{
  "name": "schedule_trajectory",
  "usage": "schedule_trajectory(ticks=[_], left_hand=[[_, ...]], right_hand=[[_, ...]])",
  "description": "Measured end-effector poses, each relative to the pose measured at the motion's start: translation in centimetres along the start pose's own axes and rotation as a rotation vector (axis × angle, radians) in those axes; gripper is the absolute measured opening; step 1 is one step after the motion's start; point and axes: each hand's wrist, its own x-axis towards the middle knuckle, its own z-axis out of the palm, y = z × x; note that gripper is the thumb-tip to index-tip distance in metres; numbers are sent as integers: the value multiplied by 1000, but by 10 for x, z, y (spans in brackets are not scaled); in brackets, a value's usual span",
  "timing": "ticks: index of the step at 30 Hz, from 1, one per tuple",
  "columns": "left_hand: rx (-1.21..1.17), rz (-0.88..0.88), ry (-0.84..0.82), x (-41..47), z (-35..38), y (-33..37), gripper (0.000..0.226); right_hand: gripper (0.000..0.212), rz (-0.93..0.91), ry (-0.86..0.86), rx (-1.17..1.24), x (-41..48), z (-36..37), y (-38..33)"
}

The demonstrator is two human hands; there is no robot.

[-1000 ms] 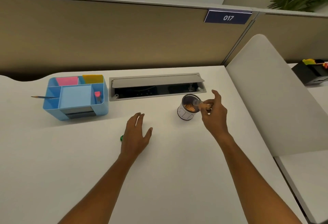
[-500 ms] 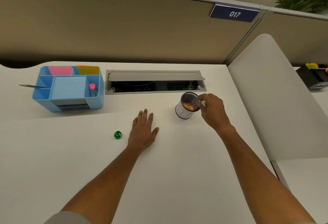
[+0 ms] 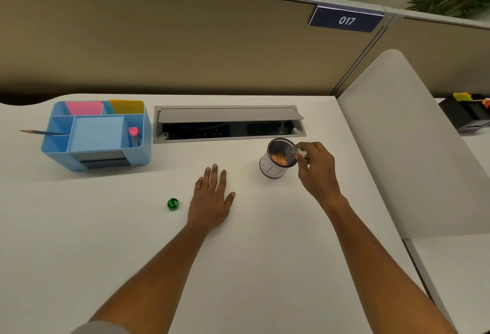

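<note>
Setting: open-plan office, cubicle workstation. Evidence: tan partition [image 3: 185, 42] bearing number plate "017" [image 3: 346, 19]; white desk [image 3: 265, 254] with recessed cable hatch [image 3: 228, 115]; blue desk organiser [image 3: 138, 153] holding sticky notes [image 3: 84, 108]; neighbouring desk [image 3: 474, 145] past the white divider [image 3: 397, 135].

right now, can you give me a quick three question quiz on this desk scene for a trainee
1. True or false: the left hand lies open with straight fingers and holds nothing.
2. Which one holds the small clear container over the cup of orange bits? A: the left hand. B: the right hand. C: neither.
3. What number is printed on the dark blue sign on the partition?

Key: 1 true; 2 B; 3 017.
</note>
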Motion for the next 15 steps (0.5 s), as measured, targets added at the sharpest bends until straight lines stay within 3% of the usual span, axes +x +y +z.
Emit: schedule_trajectory(ticks=[7, 11, 15], left_hand=[[25, 9, 56, -3, 8, -2, 72], [37, 8, 45, -3, 9, -2, 75], [17, 11, 32, -3, 7, -2, 76]], right_hand=[[48, -3, 31, 47, -7, 0, 2], [30, -29, 75, 45, -8, 1, 7], [48, 142, 88, 286, -13, 0, 4]])
